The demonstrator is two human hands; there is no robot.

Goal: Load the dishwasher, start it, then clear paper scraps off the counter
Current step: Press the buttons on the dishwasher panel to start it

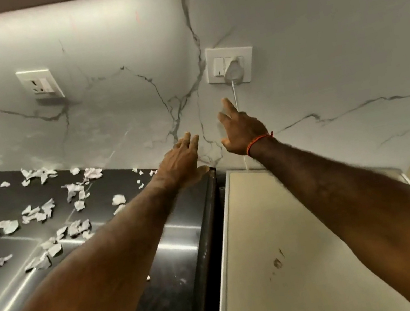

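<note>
Head view: your paper scraps (43,208) lie scattered over the dark bench (132,184) to the left, well apart from either grip. Your left hand (183,164) reaches toward the far right corner of the bench, fingers straight and together, holding nothing, with its thumb close to the bench edge. Your right hand (241,128) is raised higher, near the marble wall (312,26), fingers spread apart and empty, just below the switch plate (230,64) where a white plug (234,69) and its cord hang. An orange thread band (259,141) circles that wrist.
</note>
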